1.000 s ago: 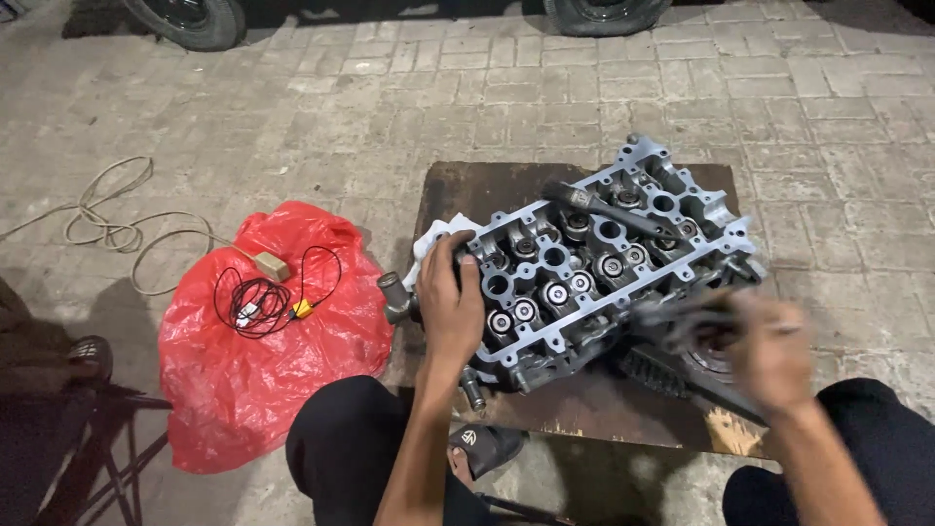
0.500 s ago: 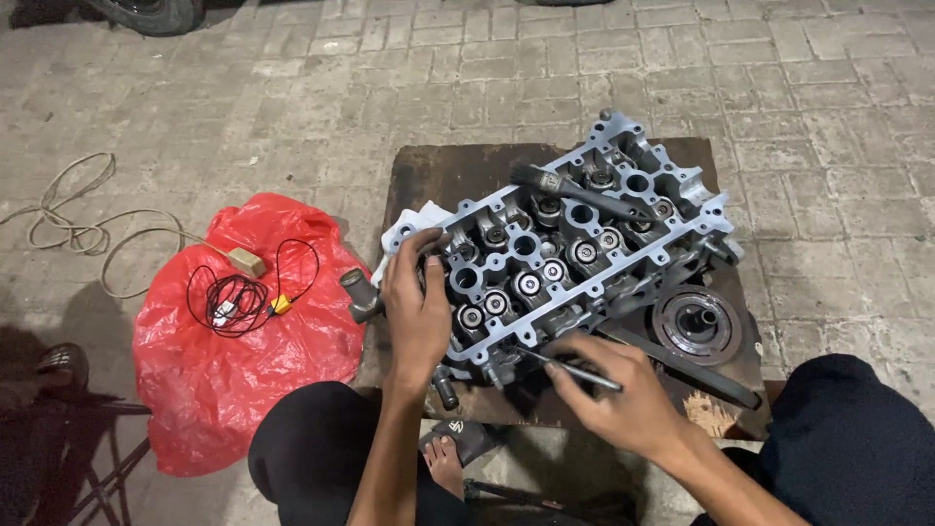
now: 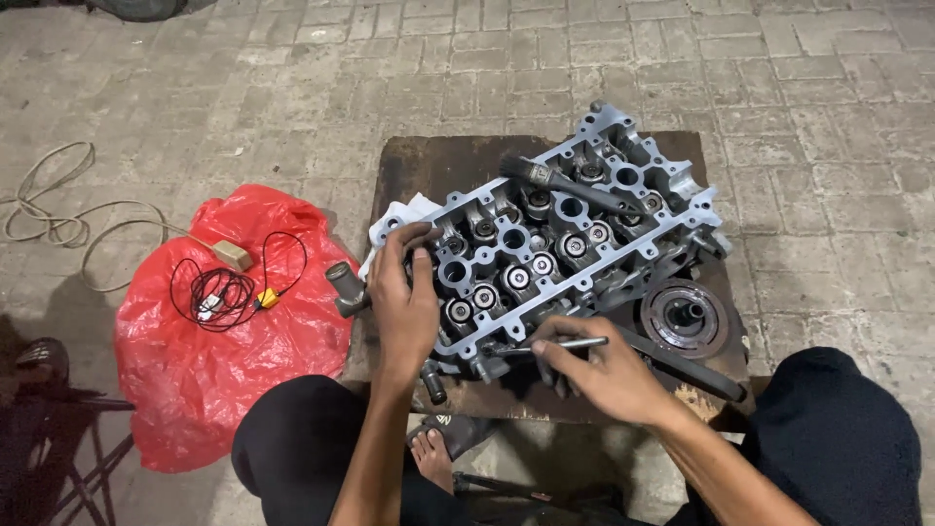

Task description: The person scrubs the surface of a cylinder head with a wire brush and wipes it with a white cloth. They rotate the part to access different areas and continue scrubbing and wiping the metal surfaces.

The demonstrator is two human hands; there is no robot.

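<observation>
Head view: we see a crinkled red plastic bag (image 3: 224, 360) on grey pavers, left of a cast-aluminium cylinder head (image 3: 545, 248) lying on a rusty plate (image 3: 429, 166). Left hand (image 3: 404, 302) spread on the head's near end; right hand (image 3: 594, 365) pinches a thin metal rod (image 3: 560, 344).

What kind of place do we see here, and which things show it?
Probably an outdoor or street-side repair spot: the ground is brick paving, an engine cylinder head lies on a low wooden board, and the person works squatting over it.
</observation>
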